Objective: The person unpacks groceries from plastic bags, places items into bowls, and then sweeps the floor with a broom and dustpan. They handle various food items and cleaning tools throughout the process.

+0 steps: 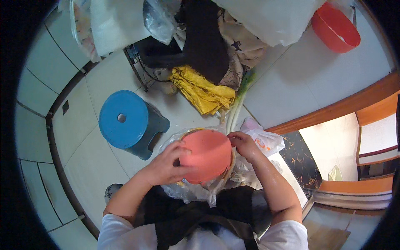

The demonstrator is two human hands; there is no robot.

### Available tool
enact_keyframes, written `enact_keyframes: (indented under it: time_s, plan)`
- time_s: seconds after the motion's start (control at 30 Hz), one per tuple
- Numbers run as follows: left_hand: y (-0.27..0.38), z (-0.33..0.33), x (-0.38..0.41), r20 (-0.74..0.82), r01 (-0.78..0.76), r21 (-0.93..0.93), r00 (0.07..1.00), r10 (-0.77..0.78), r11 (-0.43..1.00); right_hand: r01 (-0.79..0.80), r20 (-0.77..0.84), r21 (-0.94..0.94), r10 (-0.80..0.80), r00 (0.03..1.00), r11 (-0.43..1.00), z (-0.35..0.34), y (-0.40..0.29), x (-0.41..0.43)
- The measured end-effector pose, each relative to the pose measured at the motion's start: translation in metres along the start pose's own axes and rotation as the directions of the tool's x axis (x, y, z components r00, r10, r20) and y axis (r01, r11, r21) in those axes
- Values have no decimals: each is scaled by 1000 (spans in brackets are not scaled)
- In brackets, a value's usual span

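A pink plastic basin [206, 154] is in front of me, over a bin or basket lined with a clear plastic bag [187, 192]. I cannot tell whether its inside or its underside faces me. My left hand [172, 164] grips its left side, the fingers slightly blurred and lying over the edge. At the upper right, the fingers of my right hand [243, 144] are bent around the basin's rim. The bag's crumpled folds hang towards my lap, and most of the container beneath stays hidden.
A blue plastic stool [125, 120] stands at left. Ahead lie a yellow woven sack [203, 90] and long green onions [239, 103]. A white plastic bag [265, 140] sits by my right hand. At upper right is a red basin [337, 31]; a wooden door sill [337, 107] crosses the right side.
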State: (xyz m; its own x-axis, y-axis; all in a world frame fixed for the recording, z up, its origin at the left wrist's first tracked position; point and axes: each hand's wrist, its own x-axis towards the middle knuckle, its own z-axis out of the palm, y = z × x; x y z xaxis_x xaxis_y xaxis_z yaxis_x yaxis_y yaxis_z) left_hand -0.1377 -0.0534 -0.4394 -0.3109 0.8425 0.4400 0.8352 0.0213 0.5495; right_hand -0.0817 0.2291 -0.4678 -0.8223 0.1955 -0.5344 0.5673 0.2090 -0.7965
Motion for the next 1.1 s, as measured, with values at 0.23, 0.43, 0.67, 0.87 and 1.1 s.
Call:
enact_keyframes:
  time_s: [0.23, 0.43, 0.67, 0.87, 1.1]
  plan:
    - [3, 15, -10, 166, -108, 163, 983, 81, 981, -151, 83, 673, 130, 988, 724, -15, -5, 6]
    - [0, 22, -8, 229, -110, 177, 971, 67, 978, -34, 134, 778, -114, 984, 627, -25, -12, 5]
    - [1, 24, -5, 46, -110, 155, 993, 104, 982, 767, -458, 3, -681, 571, 641, -103, -140, -52]
    - [0, 22, -5, 85, -151, 172, 987, 138, 974, 165, -217, -969, -952, -215, 183, -193, -293, -84]
    - [-17, 31, 5, 57, -53, -17, 997, 54, 998, -103, -343, -937, -935, 88, 333, -224, -312, -67]
